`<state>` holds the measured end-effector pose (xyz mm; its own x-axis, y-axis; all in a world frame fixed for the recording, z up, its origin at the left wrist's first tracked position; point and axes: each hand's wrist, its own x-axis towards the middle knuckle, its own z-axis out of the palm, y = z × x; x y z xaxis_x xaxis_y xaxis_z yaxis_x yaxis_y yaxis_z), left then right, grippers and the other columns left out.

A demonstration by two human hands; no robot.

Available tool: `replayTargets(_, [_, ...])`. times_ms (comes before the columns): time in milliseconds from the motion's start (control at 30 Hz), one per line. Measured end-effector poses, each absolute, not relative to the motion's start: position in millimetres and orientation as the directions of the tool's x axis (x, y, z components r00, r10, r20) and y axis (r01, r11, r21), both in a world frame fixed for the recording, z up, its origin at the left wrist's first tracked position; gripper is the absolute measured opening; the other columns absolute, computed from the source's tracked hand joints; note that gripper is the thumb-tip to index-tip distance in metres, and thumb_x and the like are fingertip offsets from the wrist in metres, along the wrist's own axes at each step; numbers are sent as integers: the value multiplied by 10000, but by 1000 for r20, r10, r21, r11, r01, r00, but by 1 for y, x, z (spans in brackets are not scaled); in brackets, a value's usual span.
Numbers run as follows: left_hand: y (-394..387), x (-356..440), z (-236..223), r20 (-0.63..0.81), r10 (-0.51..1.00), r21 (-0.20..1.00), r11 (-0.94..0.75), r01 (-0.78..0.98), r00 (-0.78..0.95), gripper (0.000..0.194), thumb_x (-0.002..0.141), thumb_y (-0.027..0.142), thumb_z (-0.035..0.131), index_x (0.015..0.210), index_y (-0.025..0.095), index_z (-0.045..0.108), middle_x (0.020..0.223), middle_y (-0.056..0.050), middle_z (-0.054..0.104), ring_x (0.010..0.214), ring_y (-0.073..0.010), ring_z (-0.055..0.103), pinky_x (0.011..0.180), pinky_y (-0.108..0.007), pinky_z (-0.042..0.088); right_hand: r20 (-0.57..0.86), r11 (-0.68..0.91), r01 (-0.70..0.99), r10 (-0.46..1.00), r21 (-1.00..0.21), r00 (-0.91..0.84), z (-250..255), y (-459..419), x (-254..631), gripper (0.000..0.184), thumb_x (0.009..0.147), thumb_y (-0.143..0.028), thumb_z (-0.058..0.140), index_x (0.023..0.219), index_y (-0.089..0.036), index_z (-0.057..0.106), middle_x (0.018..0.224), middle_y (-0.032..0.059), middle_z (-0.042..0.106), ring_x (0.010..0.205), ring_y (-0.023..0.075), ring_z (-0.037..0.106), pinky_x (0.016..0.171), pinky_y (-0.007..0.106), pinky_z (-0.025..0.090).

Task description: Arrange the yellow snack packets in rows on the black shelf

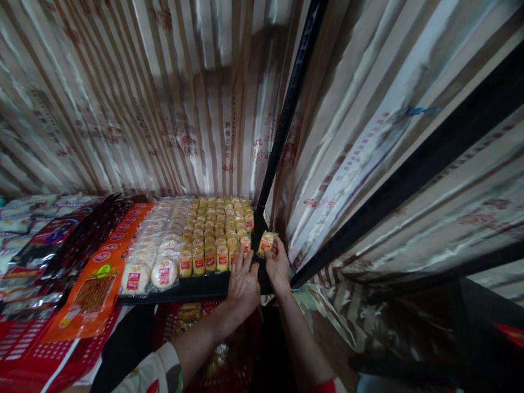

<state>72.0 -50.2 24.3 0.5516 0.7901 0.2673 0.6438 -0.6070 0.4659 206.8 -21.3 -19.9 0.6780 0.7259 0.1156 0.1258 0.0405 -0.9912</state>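
Observation:
My right hand [278, 266] pinches a small yellow snack packet [267, 242] with a red label, holding it upright over the right end of the black shelf [184, 288]. Close beside it, my left hand [244, 284] reaches to the front right of the rows of matching yellow packets [210, 256]. Its fingers are stretched out and rest against the nearest packets. Left of these rows stand stacks of round white crackers in clear wrap [164, 272].
An orange snack bag [94, 286] and dark packets [53, 251] lie farther left. Red baskets [28, 341] stand at the lower left and below the shelf. A black upright post [282, 131] rises at the shelf's right corner, before striped sheeting [196, 98].

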Motion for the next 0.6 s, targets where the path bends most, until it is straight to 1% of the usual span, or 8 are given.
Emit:
replayTargets(67, [-44, 76, 18, 278, 765, 378, -643, 666, 581, 409, 758, 140, 477, 1153, 95, 572, 1409, -149, 387, 1361, -332, 192, 1092, -532, 233, 135, 42, 153, 729, -987, 671, -26, -3, 215, 594, 707, -280, 519, 1274, -128, 427, 1139, 143, 615, 979, 206, 617, 908, 393, 471])
replayTargets(167, [-34, 81, 9, 296, 723, 248, -689, 681, 624, 440, 804, 207, 459, 1216, 70, 527, 1420, -175, 360, 1357, -330, 211, 1089, -534, 220, 126, 56, 129, 758, -990, 640, -35, 20, 223, 574, 706, -272, 520, 1257, -131, 442, 1128, 138, 627, 977, 202, 622, 903, 389, 478])
replayTargets(267, [-27, 82, 0, 312, 693, 152, -712, 686, 650, 477, 831, 248, 430, 1261, 48, 480, 1429, -186, 334, 1359, -324, 208, 1091, -527, 205, 143, 85, 124, 790, -989, 596, -40, 39, 227, 550, 707, -274, 523, 1239, -148, 459, 1161, 124, 617, 1004, 197, 615, 911, 379, 477])
replayTargets(333, [-23, 83, -5, 322, 679, 107, -719, 687, 660, 483, 842, 255, 407, 1274, 48, 465, 1434, -178, 326, 1358, -317, 213, 1094, -518, 199, 172, 81, 180, 799, -980, 576, -41, 48, 228, 519, 714, -276, 521, 1218, -157, 485, 1153, 110, 626, 1015, 193, 609, 925, 372, 468])
replayTargets(433, [-18, 83, -11, 315, 665, 60, -726, 685, 677, 472, 849, 232, 372, 1272, 47, 468, 1425, -168, 348, 1348, -308, 244, 1090, -508, 208, 186, 13, 298, 807, -955, 561, -41, 56, 230, 487, 730, -277, 513, 1202, -161, 515, 1116, 93, 649, 1003, 195, 614, 928, 369, 465])
replayTargets(533, [-14, 82, -15, 312, 657, 33, -729, 683, 686, 486, 850, 250, 367, 1264, 16, 469, 1410, -185, 367, 1348, -309, 246, 1092, -504, 204, 193, -67, 419, 814, -906, 548, -43, 58, 229, 469, 762, -290, 490, 1214, -172, 526, 1158, 87, 632, 1050, 205, 595, 956, 372, 441])
replayTargets(600, [-12, 81, -16, 322, 652, 28, -732, 681, 687, 502, 859, 277, 361, 1278, 16, 453, 1414, -182, 361, 1352, -301, 237, 1101, -498, 185, 198, -103, 488, 826, -866, 527, -44, 58, 227, 462, 798, -309, 452, 1230, -165, 524, 1196, 96, 611, 1097, 212, 570, 976, 370, 422])
